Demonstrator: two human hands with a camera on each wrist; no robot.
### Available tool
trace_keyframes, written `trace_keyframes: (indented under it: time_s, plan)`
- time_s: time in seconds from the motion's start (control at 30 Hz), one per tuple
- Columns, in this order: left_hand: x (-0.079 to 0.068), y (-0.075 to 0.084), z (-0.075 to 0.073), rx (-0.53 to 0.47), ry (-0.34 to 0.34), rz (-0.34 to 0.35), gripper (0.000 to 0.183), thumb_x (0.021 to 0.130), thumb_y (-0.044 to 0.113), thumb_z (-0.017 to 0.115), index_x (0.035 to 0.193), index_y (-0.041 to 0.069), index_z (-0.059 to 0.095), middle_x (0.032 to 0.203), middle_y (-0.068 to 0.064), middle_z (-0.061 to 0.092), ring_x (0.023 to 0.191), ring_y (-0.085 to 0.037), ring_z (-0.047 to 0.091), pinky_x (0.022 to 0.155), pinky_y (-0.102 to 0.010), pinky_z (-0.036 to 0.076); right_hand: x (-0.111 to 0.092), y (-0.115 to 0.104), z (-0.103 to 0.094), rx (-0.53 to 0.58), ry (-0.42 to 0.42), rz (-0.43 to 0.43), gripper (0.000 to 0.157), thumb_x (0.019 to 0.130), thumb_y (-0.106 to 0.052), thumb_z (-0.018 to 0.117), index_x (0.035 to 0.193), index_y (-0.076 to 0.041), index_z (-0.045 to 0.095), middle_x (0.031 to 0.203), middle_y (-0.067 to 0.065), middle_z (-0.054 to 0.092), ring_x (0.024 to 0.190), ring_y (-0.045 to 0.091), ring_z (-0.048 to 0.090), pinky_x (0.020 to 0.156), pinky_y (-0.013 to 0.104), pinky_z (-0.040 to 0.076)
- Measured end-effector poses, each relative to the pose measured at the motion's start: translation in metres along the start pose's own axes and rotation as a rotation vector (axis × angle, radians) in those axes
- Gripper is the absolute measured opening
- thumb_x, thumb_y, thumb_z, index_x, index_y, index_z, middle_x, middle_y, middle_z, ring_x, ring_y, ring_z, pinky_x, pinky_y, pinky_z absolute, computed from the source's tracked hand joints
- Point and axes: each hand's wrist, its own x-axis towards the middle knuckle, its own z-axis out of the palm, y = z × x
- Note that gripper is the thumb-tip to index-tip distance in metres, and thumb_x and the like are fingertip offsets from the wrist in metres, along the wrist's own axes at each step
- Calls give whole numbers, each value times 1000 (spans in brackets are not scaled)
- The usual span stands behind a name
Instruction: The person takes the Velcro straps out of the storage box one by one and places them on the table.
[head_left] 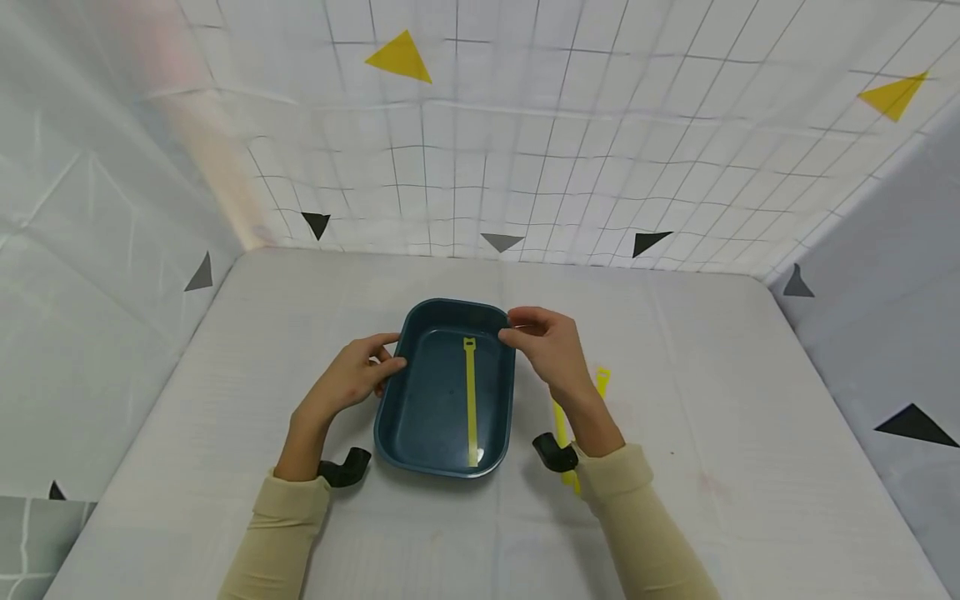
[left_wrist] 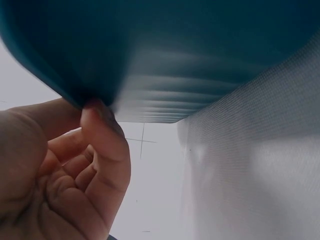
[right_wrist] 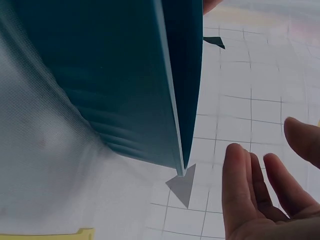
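Note:
A dark teal rectangular tray (head_left: 427, 400) sits on the table, and one flat yellow cable tie (head_left: 471, 400) with a slotted head lies lengthwise inside it. My left hand (head_left: 358, 371) pinches the tray's left rim between thumb and fingers. In the left wrist view the left hand (left_wrist: 75, 170) has its thumb and fingertip at the edge of the tray (left_wrist: 165, 55). By the tray's upper right corner is my right hand (head_left: 551, 346). The right wrist view shows this right hand (right_wrist: 265, 195) apart from the tray (right_wrist: 115, 80), fingers extended, holding nothing.
More yellow cable ties (head_left: 603, 379) lie on the white-covered table (head_left: 720, 500), partly hidden under my right forearm. A cable tie end (right_wrist: 50, 235) shows low in the right wrist view. A grid-patterned sheet (head_left: 465, 142) with triangles stands behind, and sheets flank both sides.

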Motion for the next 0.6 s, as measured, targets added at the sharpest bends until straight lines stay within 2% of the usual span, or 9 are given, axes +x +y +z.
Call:
trace_keyframes:
  time_s: [0.37, 0.6]
  plan:
    - [-1, 0, 0, -1, 5, 1, 53, 100, 15, 60, 145, -6, 42, 88, -12, 61, 57, -20, 59, 56, -36, 49, 1, -3, 6, -31, -51, 6, 35, 90, -7, 70, 123, 3, 65, 121, 22, 61, 102, 28, 62, 90, 42, 49]
    - [-1, -1, 0, 6, 6, 0, 53, 100, 17, 60, 145, -5, 43, 87, -11, 61, 57, -20, 58, 56, -36, 48, 1, -7, 14, -63, -119, 2, 40, 88, -6, 71, 127, 0, 63, 121, 21, 60, 105, 30, 61, 90, 42, 50]
